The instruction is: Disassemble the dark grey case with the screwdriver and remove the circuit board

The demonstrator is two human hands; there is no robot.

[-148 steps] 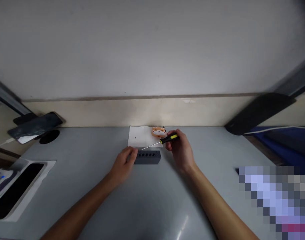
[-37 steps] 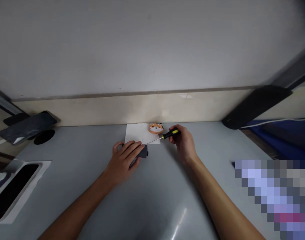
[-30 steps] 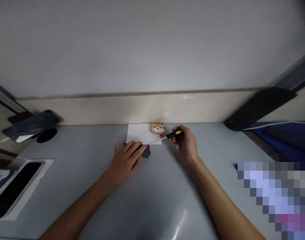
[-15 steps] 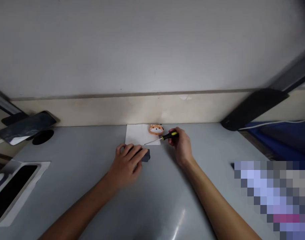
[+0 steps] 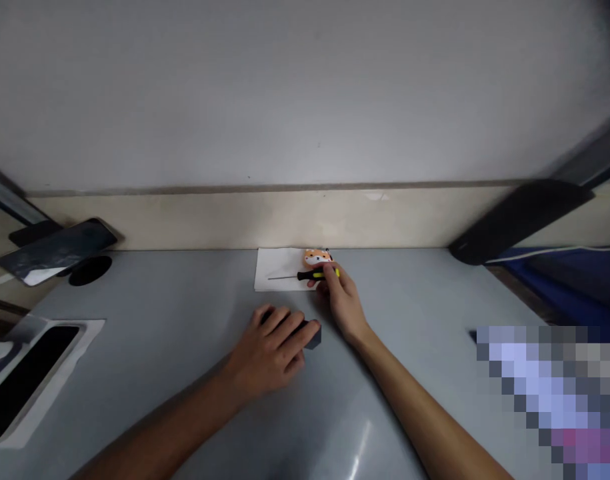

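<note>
My left hand (image 5: 277,347) is closed over a dark, box-shaped object (image 5: 313,337) on the grey table; most of it hides under the fingers, so its kind is unclear. A screwdriver (image 5: 306,275) with a black and yellow handle is in the closed fingers of my right hand (image 5: 342,297), its thin shaft pointing left above a white sheet of paper (image 5: 269,267). Just behind the handle sits a small orange and white case with an animal face (image 5: 315,256), on the right part of the paper.
A phone (image 5: 59,252) leans on a stand at the left. Nearer, a dark-screened device (image 5: 29,377) lies on white paper. A black stand (image 5: 515,220) rises at the back right by the wall (image 5: 225,223). A pixelated patch covers the lower right.
My right hand has moved left with the screwdriver, bringing it over the paper and nearly level. My left hand and the dark object have come closer to me and to the right.
</note>
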